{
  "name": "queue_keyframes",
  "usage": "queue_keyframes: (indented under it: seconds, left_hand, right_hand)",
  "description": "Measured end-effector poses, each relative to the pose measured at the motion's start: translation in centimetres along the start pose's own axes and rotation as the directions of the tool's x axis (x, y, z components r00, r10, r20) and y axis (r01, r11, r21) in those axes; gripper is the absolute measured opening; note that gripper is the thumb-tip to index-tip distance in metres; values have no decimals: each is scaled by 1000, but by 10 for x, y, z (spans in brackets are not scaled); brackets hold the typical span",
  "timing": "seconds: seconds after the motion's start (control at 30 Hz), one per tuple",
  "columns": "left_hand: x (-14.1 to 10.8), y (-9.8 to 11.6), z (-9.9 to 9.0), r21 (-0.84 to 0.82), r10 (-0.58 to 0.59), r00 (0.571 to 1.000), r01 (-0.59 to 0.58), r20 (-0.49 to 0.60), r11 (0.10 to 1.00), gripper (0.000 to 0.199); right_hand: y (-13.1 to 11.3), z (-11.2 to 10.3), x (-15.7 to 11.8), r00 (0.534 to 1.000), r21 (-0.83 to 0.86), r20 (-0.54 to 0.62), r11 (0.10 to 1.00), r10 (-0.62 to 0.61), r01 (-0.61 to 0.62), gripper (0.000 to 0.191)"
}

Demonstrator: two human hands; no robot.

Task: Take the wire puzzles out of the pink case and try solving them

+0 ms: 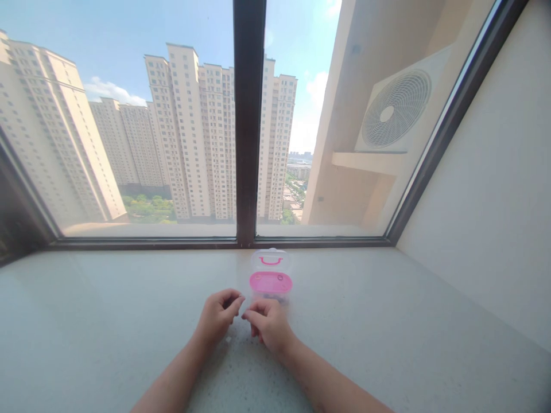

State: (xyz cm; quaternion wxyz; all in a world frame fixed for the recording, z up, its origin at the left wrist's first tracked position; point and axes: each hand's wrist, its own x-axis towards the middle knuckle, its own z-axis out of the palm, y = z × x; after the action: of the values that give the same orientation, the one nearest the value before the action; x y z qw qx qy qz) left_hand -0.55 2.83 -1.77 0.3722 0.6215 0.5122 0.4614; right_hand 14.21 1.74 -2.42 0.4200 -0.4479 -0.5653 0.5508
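Observation:
My left hand [219, 312] is raised a little over the pale sill, its thumb and forefinger pinched together. Close beside it, my right hand [269, 324] also makes a pinch, the two sets of fingertips nearly meeting. Whatever lies between the fingers is too small to make out. Just beyond my right hand stands a small clear plastic box with a pink tray [269, 282] in its top. A few tiny ring-like items lie in that tray. The clear lid [271, 260], with a pink handle, is tipped up at the back. My right hand hides part of the box's front.
The speckled white sill [365, 321] spreads to both sides of my arms. Behind the box runs a dark window frame [247, 172], with tall buildings outside. A white wall [486, 201] bounds the right side. A small pale bit [228, 339] lies below my hands.

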Motion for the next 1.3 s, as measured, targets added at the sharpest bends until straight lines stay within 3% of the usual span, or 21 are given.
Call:
queue_keyframes:
  seconds: [1.3]
  left_hand:
    - [-1, -3, 1, -3, 5, 1000, -5, 7, 1000, 27]
  right_hand:
    - [-1, 0, -1, 1000, -5, 5, 1000, 0, 0, 14]
